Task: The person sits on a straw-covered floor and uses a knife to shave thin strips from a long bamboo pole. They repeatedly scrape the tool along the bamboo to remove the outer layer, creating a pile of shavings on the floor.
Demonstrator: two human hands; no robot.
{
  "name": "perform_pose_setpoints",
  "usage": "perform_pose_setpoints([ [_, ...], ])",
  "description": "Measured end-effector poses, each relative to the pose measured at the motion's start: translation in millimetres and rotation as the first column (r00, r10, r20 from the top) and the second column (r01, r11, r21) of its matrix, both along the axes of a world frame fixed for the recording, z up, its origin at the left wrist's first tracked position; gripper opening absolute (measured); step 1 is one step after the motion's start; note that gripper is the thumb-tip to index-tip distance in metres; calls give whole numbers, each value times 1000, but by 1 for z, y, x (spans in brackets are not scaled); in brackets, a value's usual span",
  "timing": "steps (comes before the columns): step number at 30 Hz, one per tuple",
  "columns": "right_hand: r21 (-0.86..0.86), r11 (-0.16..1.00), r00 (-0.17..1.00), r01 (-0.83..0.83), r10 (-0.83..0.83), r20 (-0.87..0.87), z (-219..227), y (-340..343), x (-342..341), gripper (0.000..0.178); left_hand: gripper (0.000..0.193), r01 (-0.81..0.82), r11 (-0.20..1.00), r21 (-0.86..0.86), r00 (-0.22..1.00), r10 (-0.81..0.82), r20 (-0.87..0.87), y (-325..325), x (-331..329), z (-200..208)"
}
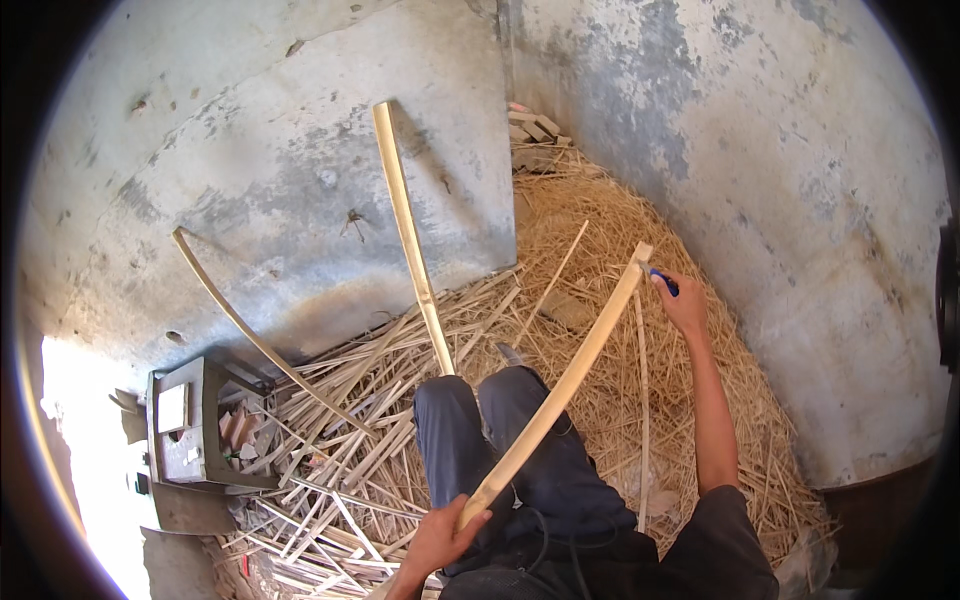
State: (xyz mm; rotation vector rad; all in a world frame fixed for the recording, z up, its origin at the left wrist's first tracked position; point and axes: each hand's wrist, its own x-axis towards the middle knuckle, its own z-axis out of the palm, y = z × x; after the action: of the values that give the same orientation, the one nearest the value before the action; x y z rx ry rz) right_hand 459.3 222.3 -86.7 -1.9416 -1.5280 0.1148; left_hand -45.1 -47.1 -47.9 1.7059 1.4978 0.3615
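Observation:
A long, pale split-bamboo strip [566, 382] slants across my lap, its far end up and to the right. My left hand [441, 535] is closed round its near end, just above my thigh. Near the far end, my right hand [681, 302] grips a small blue-handled tool [664, 284], held against or close beside the strip's edge. The tool's working tip is too small to make out. Just past my knees, a second bamboo strip [408, 225] stands upright, leaning toward the wall.
Thin bamboo slats [345, 440] lie heaped on the left, and straw-like shavings [590, 200] cover the floor ahead and right. A curved strip [240, 322] leans on the left wall. Beside it stands a worn grey stool-like box [212, 452]. Bricks [533, 128] sit at the far corner.

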Motion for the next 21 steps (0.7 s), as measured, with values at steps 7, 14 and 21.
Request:
perform_pose_setpoints([
  [7, 11, 992, 505, -128, 75, -860, -17, -10, 15, 50, 42, 57, 998, 4, 992, -57, 110, 21, 4, -6],
  [14, 48, 990, 362, -134, 94, -927, -14, -58, -58, 53, 36, -19, 999, -43, 970, 29, 240, 38, 24, -13],
  [21, 163, 951, 278, -264, 237, -931, 21, -106, -142, 48, 38, 0, 993, -119, 930, 44, 366, 62, 51, 5],
])
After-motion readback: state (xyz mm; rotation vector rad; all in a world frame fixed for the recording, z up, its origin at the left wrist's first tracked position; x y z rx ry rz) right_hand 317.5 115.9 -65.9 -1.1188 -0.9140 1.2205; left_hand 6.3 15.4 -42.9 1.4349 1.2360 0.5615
